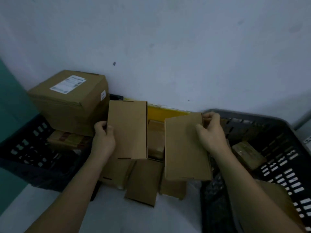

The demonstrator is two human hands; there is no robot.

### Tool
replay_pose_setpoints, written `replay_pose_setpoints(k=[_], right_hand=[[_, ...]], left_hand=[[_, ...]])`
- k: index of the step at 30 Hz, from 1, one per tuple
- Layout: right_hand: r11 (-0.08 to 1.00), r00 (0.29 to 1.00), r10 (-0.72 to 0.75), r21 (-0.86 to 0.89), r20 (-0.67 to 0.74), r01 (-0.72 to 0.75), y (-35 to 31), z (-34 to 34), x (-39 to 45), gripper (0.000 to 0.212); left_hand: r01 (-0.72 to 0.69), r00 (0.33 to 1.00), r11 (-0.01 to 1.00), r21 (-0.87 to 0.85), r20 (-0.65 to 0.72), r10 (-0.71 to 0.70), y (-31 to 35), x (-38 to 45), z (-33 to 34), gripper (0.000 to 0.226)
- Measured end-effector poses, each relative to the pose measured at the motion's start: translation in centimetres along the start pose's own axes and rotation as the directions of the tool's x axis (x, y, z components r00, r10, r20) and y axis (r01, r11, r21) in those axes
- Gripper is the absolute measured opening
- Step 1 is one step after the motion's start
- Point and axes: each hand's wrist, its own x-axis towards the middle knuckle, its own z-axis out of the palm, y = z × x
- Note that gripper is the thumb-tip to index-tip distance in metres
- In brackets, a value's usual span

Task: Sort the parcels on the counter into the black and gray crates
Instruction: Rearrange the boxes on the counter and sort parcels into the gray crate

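While raised above the counter (109, 216), a flat parcel (127, 130) gripped in the left hand (103, 140), another parcel (183, 148) in the right hand (211, 133).

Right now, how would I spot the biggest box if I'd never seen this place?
Start at the black crate on the left, by the wall. The big box sits on top of the goods inside it. Unlike the plain flat parcels nearby, it is cube-shaped and has a white printed label on top.

Gray crate (276, 165) cut off right
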Motion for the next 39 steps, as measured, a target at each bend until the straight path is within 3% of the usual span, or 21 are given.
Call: replay_pose_setpoints(k=[2,7,10,14,20,23,26,29,33,37,39], right_hand=[[0.999,0.998,0.048,-0.012,0.037,-0.048,0.6,3.2,-0.3,0.035],[0.986,0.984,0.156,-0.052,-0.091,-0.161,2.6,7.9,-0.7,0.029],[0.971,0.971,0.222,-0.073,-0.087,-0.229,3.3,10.2,0.0,0.027],[0.973,0.975,0.215,-0.077,-0.05,-0.219,4.3,12.8,2.4,0.032],[0.94,0.939,0.33,0.058,0.1,-0.337,7.8,16.6,6.8,0.055],[0.898,0.915,0.383,0.182,0.125,-0.4,9.5,18.6,8.1,0.056],[0.894,0.915,0.382,0.198,0.133,-0.402,10.7,20.2,8.6,0.055],[0.92,0.926,0.365,0.112,0.095,-0.375,11.4,21.3,9.5,0.053],[0.949,0.954,0.288,-0.158,0.085,-0.273,11.7,22.7,9.3,0.047],[0.932,0.964,0.219,-0.325,0.153,-0.16,12.0,23.4,8.9,0.049],[0.907,0.953,0.245,-0.389,0.178,-0.16,12.1,23.8,8.7,0.054]], left_hand=[[0.008,0.999,0.998,0.055,0.049,-0.01,-0.8,1.6,-1.0,0.036],[0.017,0.98,0.997,0.072,0.196,-0.03,-2.6,3.8,-0.2,0.043],[0.041,0.966,0.996,0.083,0.253,-0.061,-3.9,5.6,1.3,0.046],[0.068,0.971,0.988,0.139,0.22,-0.098,-5.1,8.8,3.3,0.047],[0.05,0.984,0.961,0.271,0.152,-0.094,-5.9,13.8,5.9,0.049],[0.001,0.985,0.949,0.316,0.163,-0.056,-6.8,15.8,6.9,0.05],[-0.052,0.979,0.941,0.334,0.204,-0.019,-7.6,16.8,8.0,0.053],[-0.155,0.965,0.877,0.455,0.259,0.036,-7.8,17.2,9.2,0.064],[-0.245,0.956,0.719,0.651,0.283,0.07,-9.2,16.8,10.1,0.076],[-0.271,0.937,0.662,0.699,0.35,0.014,-10.7,16.2,10.6,0.059],[-0.295,0.913,0.618,0.729,0.405,-0.042,-10.9,16.0,10.7,0.081]])
